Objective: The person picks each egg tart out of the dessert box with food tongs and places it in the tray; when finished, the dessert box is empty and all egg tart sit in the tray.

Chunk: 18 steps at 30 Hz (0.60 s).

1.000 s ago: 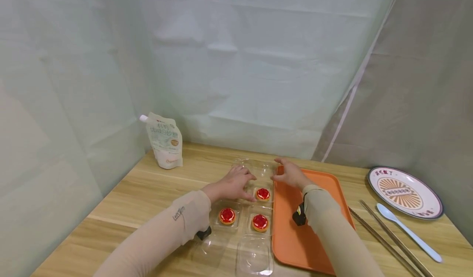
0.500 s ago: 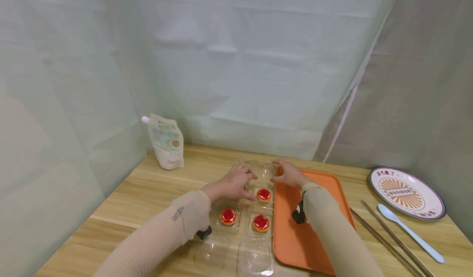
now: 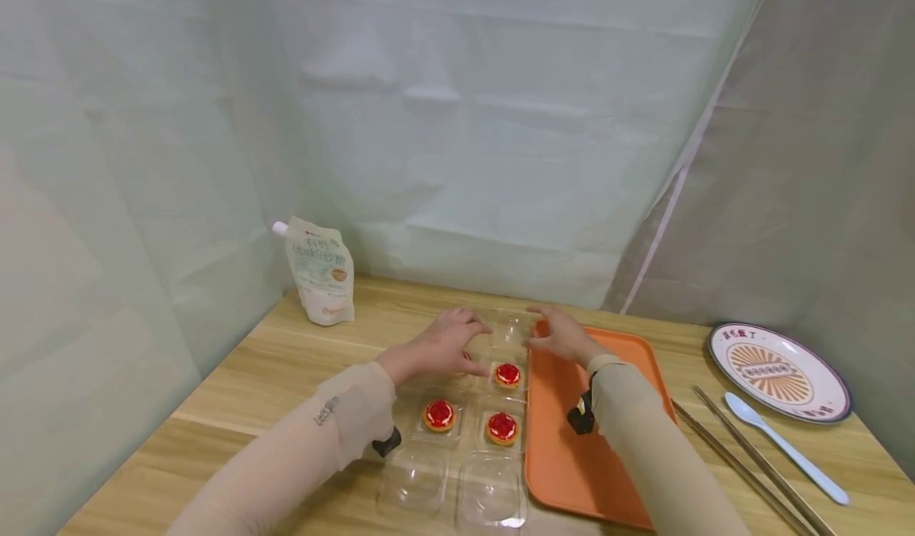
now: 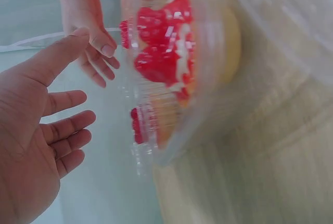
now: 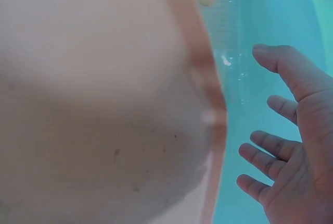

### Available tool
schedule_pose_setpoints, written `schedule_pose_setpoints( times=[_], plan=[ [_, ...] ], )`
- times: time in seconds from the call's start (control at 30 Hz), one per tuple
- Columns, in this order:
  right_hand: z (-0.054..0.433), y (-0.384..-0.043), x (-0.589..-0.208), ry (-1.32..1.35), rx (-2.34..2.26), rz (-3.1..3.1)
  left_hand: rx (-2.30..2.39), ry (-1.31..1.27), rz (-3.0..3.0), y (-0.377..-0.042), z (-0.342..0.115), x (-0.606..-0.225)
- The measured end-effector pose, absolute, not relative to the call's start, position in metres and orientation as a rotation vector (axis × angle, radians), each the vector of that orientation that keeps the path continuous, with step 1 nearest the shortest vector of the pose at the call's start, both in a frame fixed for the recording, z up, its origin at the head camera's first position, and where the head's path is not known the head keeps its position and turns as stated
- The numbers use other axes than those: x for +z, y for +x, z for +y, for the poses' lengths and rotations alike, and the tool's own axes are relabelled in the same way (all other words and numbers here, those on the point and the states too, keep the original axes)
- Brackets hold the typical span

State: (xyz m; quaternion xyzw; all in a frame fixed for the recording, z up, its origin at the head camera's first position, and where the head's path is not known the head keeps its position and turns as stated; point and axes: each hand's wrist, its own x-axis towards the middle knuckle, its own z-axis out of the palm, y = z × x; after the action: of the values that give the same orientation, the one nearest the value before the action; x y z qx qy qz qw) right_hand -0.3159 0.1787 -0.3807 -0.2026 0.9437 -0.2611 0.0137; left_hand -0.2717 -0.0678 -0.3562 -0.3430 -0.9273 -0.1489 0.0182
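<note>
My left hand [image 3: 443,344] hovers over the far left part of a group of transparent plastic boxes [image 3: 493,488], its fingers spread and holding nothing. Under it, a red-topped tart [image 3: 466,356] is mostly hidden. Three more such tarts show: one to the right of my thumb [image 3: 507,375] and two nearer me, a left one [image 3: 439,415] and a right one [image 3: 502,428]. My right hand [image 3: 565,337] is over the far left corner of the orange tray [image 3: 608,480], fingers apart around nothing. In the left wrist view, a glossy tart [image 4: 166,41] sits beside the left palm [image 4: 26,156].
Metal tongs [image 3: 750,464], a pale blue spoon [image 3: 786,449] and a patterned plate [image 3: 779,373] lie to the right of the tray. A white spouted pouch [image 3: 322,274] stands at the back left. Cloth [image 3: 457,123] hangs behind the table.
My left hand has shifted left and a little away from me, showing the edge of a tart beneath it. The right hand has hardly moved.
</note>
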Motion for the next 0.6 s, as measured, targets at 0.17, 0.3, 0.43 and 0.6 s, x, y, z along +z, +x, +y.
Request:
schedule_pose_setpoints(
  times=[0.17,0.3,0.43,0.6],
  plan=[
    [0.18,-0.305,-0.368,-0.68,-0.857,2.963,-0.483,-1.071,-2.842,-0.267,-0.074,-0.348],
    [0.183,-0.296,-0.358,-0.689,-0.863,2.973,-0.5,-1.067,-2.809,-0.262,-0.08,-0.342],
    [0.185,-0.287,-0.35,-0.693,-0.866,2.989,-0.493,-1.075,-2.77,-0.255,-0.085,-0.335],
    [0.186,-0.274,-0.341,-0.715,-0.852,3.003,-0.469,-1.08,-2.698,-0.246,-0.09,-0.327]
  ],
)
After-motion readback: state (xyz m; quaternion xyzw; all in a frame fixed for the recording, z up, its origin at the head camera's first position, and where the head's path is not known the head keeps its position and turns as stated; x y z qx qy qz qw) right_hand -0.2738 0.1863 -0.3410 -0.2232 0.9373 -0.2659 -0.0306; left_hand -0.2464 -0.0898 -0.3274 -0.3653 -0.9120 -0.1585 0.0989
